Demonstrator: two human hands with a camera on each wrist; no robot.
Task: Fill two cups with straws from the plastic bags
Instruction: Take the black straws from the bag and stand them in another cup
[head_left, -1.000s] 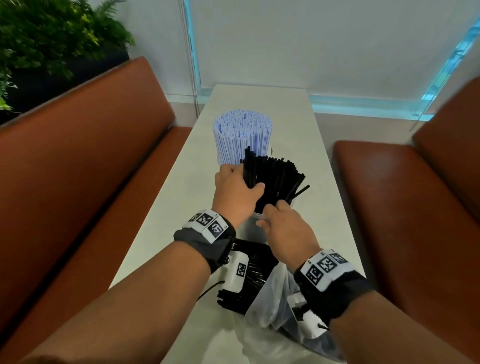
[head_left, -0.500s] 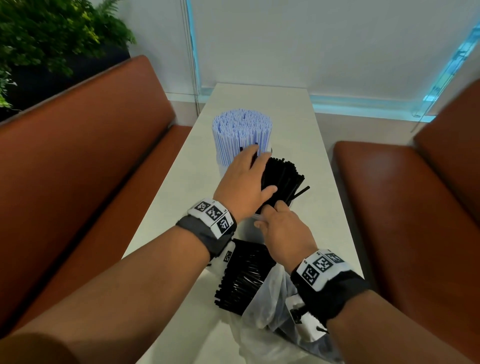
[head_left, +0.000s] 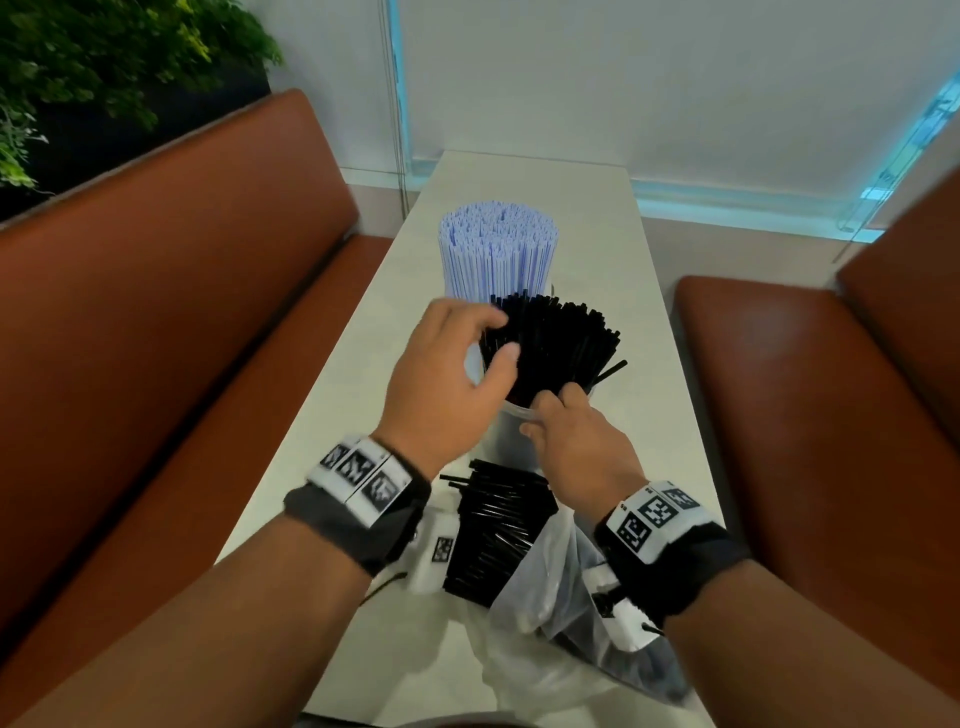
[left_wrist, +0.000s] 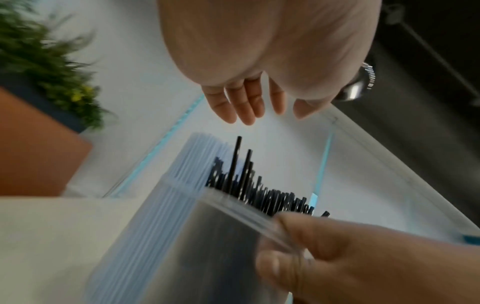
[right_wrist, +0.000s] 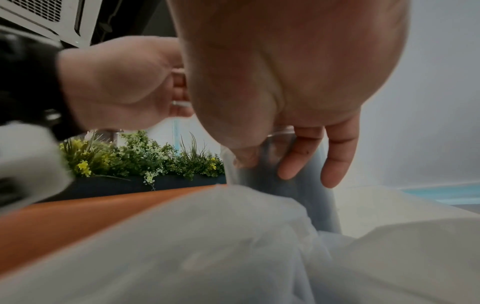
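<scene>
Head view first: my left hand (head_left: 447, 384) hovers at the left side of the black straws (head_left: 558, 348), fingers loosely spread, thumb tip just against the bunch, gripping nothing. Those black straws stand fanned out in a clear cup (head_left: 511, 431) near the middle of the desk (head_left: 639, 249). My right hand (head_left: 576, 447) is on the near rim of that cup, thumb and fingers pinching the clear wall.

Just behind, touching the black bunch, the white-and-blue straws (head_left: 498, 249) stand upright and tightly packed in the second cup, which is mostly hidden by them.

Closer to me, loose black straws (head_left: 498, 525) lie flat on the desk, half inside a crumpled clear plastic bag (head_left: 545, 592).

Left wrist view, a bit blurred: the fingers (left_wrist: 241, 107) hang straight and parted above the straw tips, with clear air between them, and the right thumb clamps the cup rim (left_wrist: 241, 203) at lower right.

Right wrist view: two fingertips (right_wrist: 335, 156) press down the cup's outer wall (right_wrist: 298, 185), bag plastic (right_wrist: 207, 236) filling the foreground.

Brown bench seats (head_left: 171, 322) run along both sides of the desk, and a green plant (head_left: 98, 67) sits behind the left one.
</scene>
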